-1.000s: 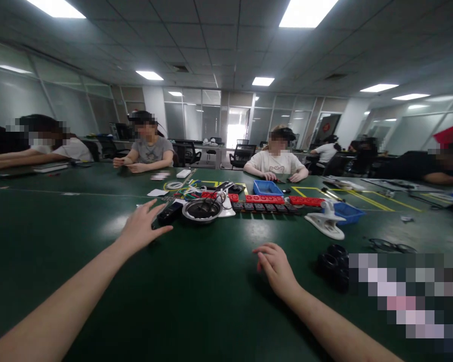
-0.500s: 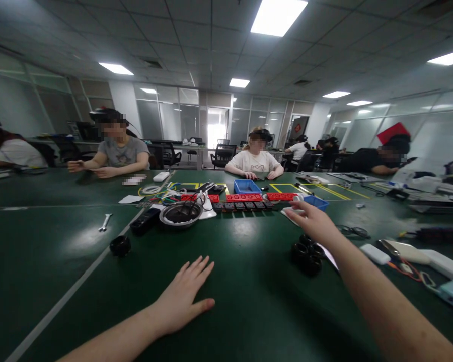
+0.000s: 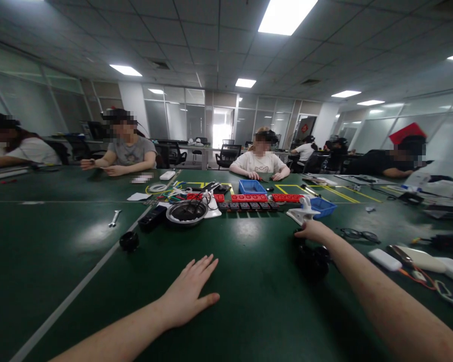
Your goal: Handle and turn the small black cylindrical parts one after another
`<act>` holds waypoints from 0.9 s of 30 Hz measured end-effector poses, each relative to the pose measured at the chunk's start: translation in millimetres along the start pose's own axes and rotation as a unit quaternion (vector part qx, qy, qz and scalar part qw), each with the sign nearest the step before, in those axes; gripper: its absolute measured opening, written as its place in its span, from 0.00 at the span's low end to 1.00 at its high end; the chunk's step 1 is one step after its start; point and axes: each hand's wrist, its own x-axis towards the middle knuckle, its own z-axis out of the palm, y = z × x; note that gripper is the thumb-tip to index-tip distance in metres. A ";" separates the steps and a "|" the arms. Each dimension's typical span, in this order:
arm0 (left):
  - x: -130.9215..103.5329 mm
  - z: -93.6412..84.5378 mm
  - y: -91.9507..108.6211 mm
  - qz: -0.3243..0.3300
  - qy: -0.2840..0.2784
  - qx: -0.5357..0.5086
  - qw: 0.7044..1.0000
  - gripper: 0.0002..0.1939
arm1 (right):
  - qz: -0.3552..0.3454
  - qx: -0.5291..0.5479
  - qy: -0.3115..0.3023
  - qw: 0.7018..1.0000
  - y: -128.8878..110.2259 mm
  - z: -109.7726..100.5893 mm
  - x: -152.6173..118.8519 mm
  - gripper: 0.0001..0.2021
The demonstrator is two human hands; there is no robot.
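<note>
My left hand [image 3: 192,286] lies with fingers spread on the green table [image 3: 249,322], holding nothing. At the right, my right hand [image 3: 314,233] has its fingers closed on a black round part at the back of a group of similar black parts [image 3: 313,261]. Just beyond that hand is a white plastic piece [image 3: 304,212]. Another black round part [image 3: 129,241] sits alone at the left, by a pale line on the table.
Mid-table are a metal bowl [image 3: 186,212], red strips [image 3: 249,198], a blue bin [image 3: 252,187] and a second blue bin [image 3: 322,206]. Glasses [image 3: 360,235] and a white case [image 3: 385,259] lie right; a wrench [image 3: 115,218] lies left. People sit across the table.
My right hand has come down and back from over the white piece to the black parts, and its fingers have closed. The view has shifted slightly; my left hand stays spread.
</note>
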 end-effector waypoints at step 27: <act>14.7 4.9 28.9 0.063 0.189 -0.144 0.969 0.26 | -0.187 0.319 -0.171 0.913 -104.8 61.2 -111.3 0.25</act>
